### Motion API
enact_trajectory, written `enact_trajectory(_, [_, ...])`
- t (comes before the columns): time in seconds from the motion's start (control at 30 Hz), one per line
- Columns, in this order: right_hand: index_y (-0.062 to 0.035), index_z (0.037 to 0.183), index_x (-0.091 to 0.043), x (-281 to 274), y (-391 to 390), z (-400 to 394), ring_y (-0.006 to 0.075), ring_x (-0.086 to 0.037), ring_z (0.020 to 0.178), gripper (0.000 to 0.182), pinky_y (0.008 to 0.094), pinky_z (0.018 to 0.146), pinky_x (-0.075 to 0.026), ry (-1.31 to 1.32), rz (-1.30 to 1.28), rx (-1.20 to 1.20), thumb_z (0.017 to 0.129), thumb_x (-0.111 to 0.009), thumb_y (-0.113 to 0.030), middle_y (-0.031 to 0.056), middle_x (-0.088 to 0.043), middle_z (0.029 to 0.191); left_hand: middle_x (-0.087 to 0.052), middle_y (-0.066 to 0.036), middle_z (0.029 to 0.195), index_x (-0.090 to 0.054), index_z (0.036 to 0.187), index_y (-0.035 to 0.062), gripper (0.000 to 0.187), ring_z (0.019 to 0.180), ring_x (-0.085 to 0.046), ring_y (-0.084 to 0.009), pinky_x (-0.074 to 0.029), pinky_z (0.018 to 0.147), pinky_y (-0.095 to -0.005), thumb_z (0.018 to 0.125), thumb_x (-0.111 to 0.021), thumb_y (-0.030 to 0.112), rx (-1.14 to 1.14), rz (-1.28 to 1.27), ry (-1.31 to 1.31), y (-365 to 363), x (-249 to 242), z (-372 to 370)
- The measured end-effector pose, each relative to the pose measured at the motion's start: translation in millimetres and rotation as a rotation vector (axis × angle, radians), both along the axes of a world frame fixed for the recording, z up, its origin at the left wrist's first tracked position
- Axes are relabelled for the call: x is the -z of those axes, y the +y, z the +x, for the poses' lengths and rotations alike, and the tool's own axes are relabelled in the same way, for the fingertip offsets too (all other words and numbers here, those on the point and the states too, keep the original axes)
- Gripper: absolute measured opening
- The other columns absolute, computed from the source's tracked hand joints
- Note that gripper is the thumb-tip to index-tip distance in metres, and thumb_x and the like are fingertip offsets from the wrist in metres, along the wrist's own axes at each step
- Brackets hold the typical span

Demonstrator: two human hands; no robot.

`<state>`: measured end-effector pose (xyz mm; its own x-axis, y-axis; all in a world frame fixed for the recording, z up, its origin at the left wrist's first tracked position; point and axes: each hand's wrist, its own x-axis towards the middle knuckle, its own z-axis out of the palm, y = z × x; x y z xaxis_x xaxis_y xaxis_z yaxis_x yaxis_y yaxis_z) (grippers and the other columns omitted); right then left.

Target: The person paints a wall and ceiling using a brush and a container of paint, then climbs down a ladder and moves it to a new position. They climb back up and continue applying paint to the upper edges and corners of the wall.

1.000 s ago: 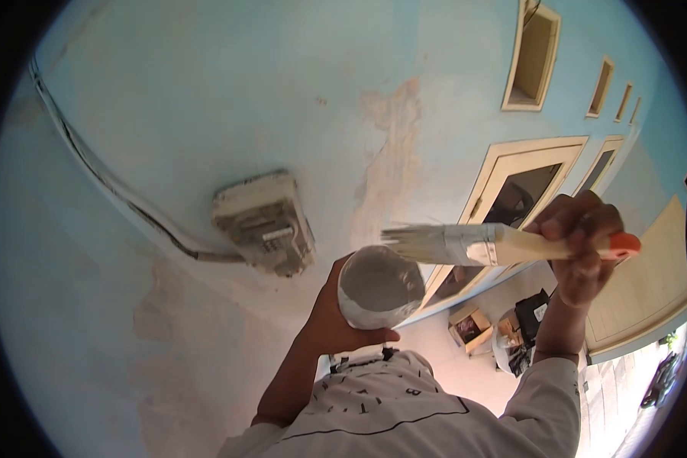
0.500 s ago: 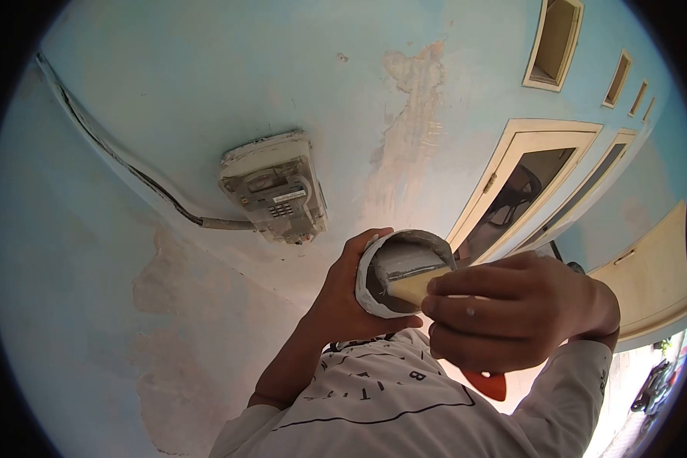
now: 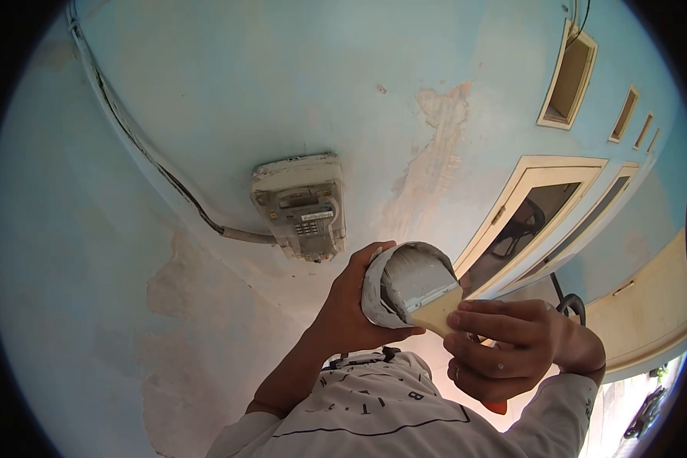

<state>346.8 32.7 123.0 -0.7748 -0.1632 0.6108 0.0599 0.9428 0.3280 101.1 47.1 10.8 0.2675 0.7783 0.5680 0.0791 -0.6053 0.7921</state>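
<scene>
My left hand is wrapped round a round paint can and holds it up in front of my chest, its mouth facing me. Grey-white paint coats the can's rim and inside. In my right hand, pinched between thumb and fingers, is a wide paintbrush with a pale yellow handle and a metal band. Its bristle end lies at the can's mouth, overlapping the inside in this view. An orange-red tip shows below my right hand. Small paint specks dot that hand.
A keypad meter box hangs on the pale blue wall, with a cable conduit running up from it. Plaster is bare on a patch of wall. To the right are a cream-framed window and a vent opening.
My right hand has shifted down and drawn the paintbrush partly back out of the can, showing more of its metal band. The wall has shifted down and right in view.
</scene>
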Motion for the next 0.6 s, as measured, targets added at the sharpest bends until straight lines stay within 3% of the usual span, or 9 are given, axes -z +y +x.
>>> enact_trajectory(0.4, [-0.0135,0.094,-0.07,5,-9,12,0.0272,-0.07,0.107,0.017,0.0344,0.084,-0.067,0.066,-0.024,-0.011,0.08,-0.079,-0.01,0.0055,-0.07,0.109,-0.055,-0.014,0.139,-0.035,0.146,0.0043,0.105,0.128,-0.057,-0.0254,-0.048,0.107,-0.0411,0.064,-0.098,0.019,0.024,-0.03,-0.066,6,0,-8])
enact_trajectory(0.47, [-0.0119,0.094,-0.071,-4,-8,19,0.0282,-0.071,0.104,0.017,0.0348,0.085,-0.066,0.155,-0.174,-0.036,0.08,-0.08,-0.01,0.0069,-0.07,0.106,-0.056,-0.016,0.138,-0.035,0.145,0.0032,0.106,0.127,-0.057,-0.0253,-0.047,0.106,-0.0409,0.064,-0.099,0.023,-0.047,-0.017,-0.013,7,1,-8])
enact_trajectory(0.57, [-0.0123,0.087,-0.071,-23,6,63,0.0328,-0.073,0.096,0.014,0.0335,0.071,-0.063,0.249,-0.2,0.067,0.081,-0.083,-0.015,0.014,-0.071,0.102,-0.06,-0.017,0.132,-0.036,0.144,0.002,0.108,0.125,-0.059,-0.0264,-0.049,0.105,-0.0416,0.062,-0.1,0.031,-0.103,-0.117,0.015,4,1,-9])
enact_trajectory(0.6, [-0.0129,0.086,-0.068,-24,8,58,0.0321,-0.073,0.096,0.009,0.0339,0.068,-0.062,0.605,-0.417,0.077,0.091,-0.076,-0.015,0.0171,-0.07,0.099,-0.061,-0.017,0.13,-0.037,0.143,0.0019,0.108,0.125,-0.06,-0.0263,-0.049,0.104,-0.0416,0.061,-0.101,0.032,-0.133,-0.134,0.042,2,1,-9])
